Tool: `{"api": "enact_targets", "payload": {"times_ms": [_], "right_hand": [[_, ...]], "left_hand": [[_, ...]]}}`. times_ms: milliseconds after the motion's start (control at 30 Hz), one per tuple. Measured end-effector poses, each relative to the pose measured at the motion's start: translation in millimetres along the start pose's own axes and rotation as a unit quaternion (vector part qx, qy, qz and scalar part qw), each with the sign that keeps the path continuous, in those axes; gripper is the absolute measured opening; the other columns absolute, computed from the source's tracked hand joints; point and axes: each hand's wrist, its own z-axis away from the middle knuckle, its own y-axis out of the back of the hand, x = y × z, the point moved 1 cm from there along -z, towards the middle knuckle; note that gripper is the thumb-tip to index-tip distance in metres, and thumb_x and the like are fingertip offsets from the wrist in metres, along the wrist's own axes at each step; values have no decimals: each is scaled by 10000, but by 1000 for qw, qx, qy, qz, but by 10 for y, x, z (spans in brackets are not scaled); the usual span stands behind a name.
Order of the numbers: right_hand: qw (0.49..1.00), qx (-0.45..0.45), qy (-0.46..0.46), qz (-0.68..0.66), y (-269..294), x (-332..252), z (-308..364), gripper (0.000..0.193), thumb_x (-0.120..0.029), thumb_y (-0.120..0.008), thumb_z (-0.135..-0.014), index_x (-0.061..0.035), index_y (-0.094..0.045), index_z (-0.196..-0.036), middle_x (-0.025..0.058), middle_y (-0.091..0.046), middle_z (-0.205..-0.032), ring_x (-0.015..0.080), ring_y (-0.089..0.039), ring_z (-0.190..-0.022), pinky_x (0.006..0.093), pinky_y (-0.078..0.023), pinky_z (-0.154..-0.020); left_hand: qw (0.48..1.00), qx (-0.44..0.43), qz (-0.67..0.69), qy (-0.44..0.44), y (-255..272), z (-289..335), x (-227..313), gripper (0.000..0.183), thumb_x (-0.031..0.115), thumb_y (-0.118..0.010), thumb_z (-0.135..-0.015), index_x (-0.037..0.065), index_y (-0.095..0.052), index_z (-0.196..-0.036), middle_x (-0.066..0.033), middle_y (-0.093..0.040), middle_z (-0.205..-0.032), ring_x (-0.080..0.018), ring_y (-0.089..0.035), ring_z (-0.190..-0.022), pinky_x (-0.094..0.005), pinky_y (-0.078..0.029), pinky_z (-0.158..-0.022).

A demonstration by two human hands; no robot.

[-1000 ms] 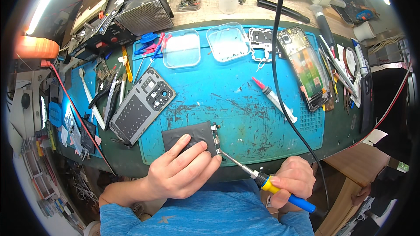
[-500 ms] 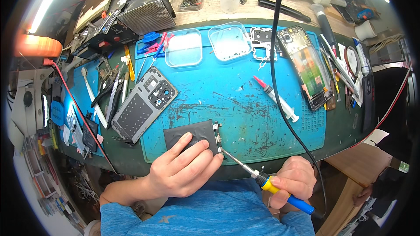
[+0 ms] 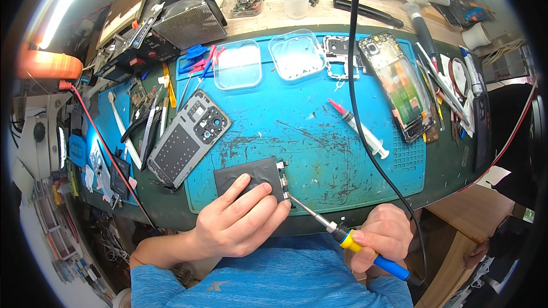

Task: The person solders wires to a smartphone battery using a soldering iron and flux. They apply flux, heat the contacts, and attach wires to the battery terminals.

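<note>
A flat black phone battery (image 3: pixel 242 174) lies on the blue mat close to me. Small metal connector parts (image 3: pixel 285 187) run along its right edge. My left hand (image 3: pixel 242 217) rests over the battery's near side, fingers outstretched and pressed on its top; the thumb is hidden. A soldering iron (image 3: pixel 346 238) with a yellow and blue handle is gripped in my closed right hand (image 3: pixel 383 239). Its thin tip reaches the lower end of the connector parts, close to my left fingertips; whether it touches them I cannot tell.
Left of the battery lies a grey phone frame (image 3: pixel 190 137). A syringe (image 3: pixel 365 134) and an opened phone (image 3: pixel 397 85) lie to the right. Two clear trays (image 3: pixel 237 64) stand farther back. The iron's black cable (image 3: pixel 361 120) hangs across the mat (image 3: pixel 285 120). Tools crowd both sides.
The view has shifted very slightly. Both hands, the battery and the iron keep practically the same positions.
</note>
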Motion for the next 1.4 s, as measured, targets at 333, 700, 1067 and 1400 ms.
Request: {"api": "enact_targets", "payload": {"times_ms": [333, 700, 1067, 1400], "right_hand": [[1000, -6, 9, -4, 9, 10, 3, 211, -234, -703, -955, -24, -718, -965, -3, -632, -673, 118, -561, -498, 239, -411, -439], [1000, -5, 9, -3, 11, 11, 4, 231, -251, -716, -956, -21, -717, -972, -2, -640, -677, 114, -564, -500, 238, -408, -436], [1000, -9, -1, -9, 23, 15, 5, 226, -245, -714, -951, -20, -721, -959, -3, -641, -675, 112, -566, -493, 237, -403, -425], [1000, 5, -1, -10, 38, 24, -8, 216, -239, -716, -947, -22, -723, -955, -4, -641, -677, 114, -561, -481, 241, -406, -418]], "left_hand": [[1000, -8, 1, -5, 6, 9, -6, 271, 123, -788, -765, 120, -791, -1036, -44, -665, -1017, -206, -697, -1013, -445, -621, -940], [1000, -10, -5, -4, 19, -11, -4, 273, 125, -788, -765, 128, -787, -1038, -38, -659, -1011, -201, -697, -1006, -439, -625, -936], [999, -15, -33, -20, 14, -22, 4, 263, 108, -764, -757, 147, -767, -1018, -39, -628, -1003, -208, -686, -1005, -428, -631, -925], [996, -33, -49, -63, 45, -52, -39, 260, 109, -756, -771, 152, -753, -1027, -46, -612, -1005, -222, -682, -988, -422, -631, -915]]}}
